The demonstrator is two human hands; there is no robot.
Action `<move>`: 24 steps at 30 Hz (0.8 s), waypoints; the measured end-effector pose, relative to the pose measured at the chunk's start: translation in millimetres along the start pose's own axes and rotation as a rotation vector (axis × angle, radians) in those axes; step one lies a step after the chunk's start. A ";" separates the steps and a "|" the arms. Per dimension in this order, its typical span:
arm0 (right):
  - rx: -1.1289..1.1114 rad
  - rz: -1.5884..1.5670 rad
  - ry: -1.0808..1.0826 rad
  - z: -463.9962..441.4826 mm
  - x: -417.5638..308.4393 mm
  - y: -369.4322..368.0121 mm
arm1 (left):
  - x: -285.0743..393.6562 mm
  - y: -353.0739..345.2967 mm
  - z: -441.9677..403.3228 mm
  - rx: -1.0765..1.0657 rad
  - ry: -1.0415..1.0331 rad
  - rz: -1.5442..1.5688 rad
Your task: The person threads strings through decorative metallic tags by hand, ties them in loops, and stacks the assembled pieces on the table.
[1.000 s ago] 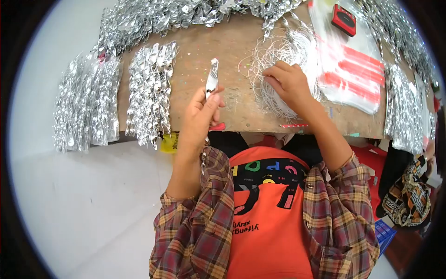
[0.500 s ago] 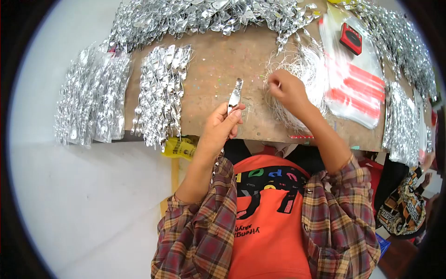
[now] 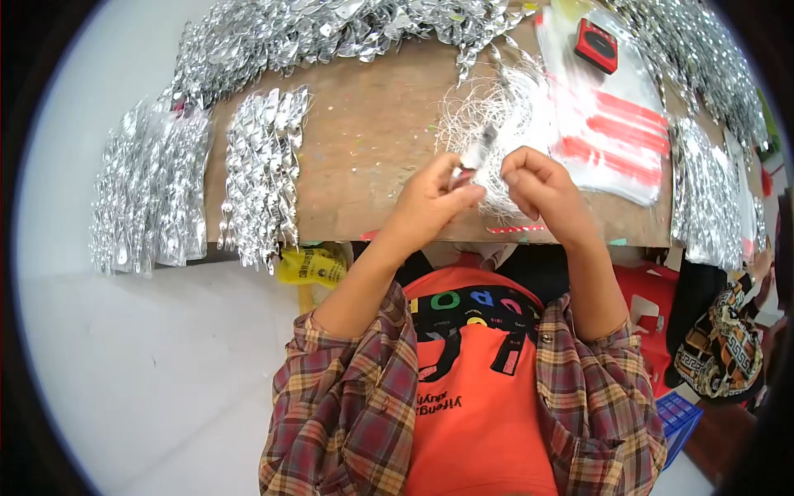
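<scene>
Head view: one bench [image 3: 356, 149], brown, with contents as follows.

Left hand [image 3: 440, 197]: fingers clamped on one silver piece [image 3: 477, 155], blurred, its dark end pointing up and away from the person. The piece is held above the near left part of the cord [image 3: 519, 107].

Right hand [image 3: 542, 192]: just beside the left, apart from it; fingers curled inward, near the cord. Whether they are closed on a strand cannot be told.

Cord: one loose, tangled heap, thin and white, lying on the bench beyond the hands.

Bags [image 3: 616, 149]: clear, flat, with red bands, lying to the right of the cord. On their far part, one device [image 3: 596, 46], red and black.

Silver strands, four lots: a far pile [image 3: 331, 33] along the far side; a middle bunch [image 3: 263, 174], left of the bare stretch, its lower ends over the near edge; a left bunch [image 3: 149, 190], at the left end; a right bunch [image 3: 707, 198], to the right of the bags.

Red strip [image 3: 514, 229]: white-dotted, at the near edge.

Below bench level: one yellow bag [image 3: 312, 266], left; one blue crate [image 3: 676, 417], right. Above the crate, a patterned garment [image 3: 724, 347].
</scene>
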State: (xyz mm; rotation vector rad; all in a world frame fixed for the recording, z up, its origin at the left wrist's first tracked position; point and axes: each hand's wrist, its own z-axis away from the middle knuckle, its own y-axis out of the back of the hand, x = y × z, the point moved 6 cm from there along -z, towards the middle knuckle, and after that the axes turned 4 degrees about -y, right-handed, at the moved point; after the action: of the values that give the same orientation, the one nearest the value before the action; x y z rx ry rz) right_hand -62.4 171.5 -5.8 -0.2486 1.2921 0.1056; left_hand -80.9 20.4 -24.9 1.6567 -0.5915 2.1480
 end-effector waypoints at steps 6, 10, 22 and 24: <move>0.060 -0.605 0.013 -1.4 18.0 14.8 | 0.9 -17.3 10.7 0.088 -0.138 0.236; 0.039 -0.725 0.028 -2.6 18.9 6.5 | -0.4 -27.4 8.4 0.081 -0.115 0.198; 0.132 -0.546 0.063 0.3 22.5 -0.7 | -7.0 -17.2 10.9 0.083 -0.011 0.291; 0.148 -0.545 0.062 -0.5 24.6 -3.4 | -9.2 -18.0 9.7 0.082 0.001 0.291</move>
State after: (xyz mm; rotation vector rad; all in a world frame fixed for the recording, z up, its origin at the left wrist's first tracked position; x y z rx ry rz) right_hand -55.4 166.6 -29.1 -0.4702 1.2468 -0.4625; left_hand -61.3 30.1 -29.7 1.7002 -0.7973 2.4041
